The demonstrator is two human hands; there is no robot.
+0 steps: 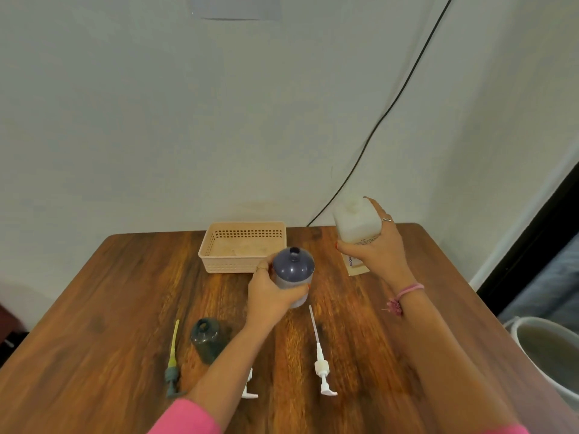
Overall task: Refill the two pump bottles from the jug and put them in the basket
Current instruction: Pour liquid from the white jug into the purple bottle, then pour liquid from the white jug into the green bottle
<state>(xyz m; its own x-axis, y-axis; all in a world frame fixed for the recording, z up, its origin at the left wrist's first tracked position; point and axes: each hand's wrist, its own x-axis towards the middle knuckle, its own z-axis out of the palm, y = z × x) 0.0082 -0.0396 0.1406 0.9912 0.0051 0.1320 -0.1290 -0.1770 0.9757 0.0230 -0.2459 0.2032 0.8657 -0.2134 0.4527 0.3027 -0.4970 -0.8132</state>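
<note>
My left hand grips a dark blue pump bottle with an open neck, upright at the middle of the wooden table. My right hand holds a translucent white jug lifted above the table's far right, its cap end up. A smaller dark green bottle stands open to the near left. Beside it lies a green pump head. A white pump head lies to the right, and another white pump is partly hidden under my left forearm. The beige basket sits at the back.
A small label or card lies on the table under my right hand. A white bucket stands off the table's right edge. A black cable runs down the wall behind the table.
</note>
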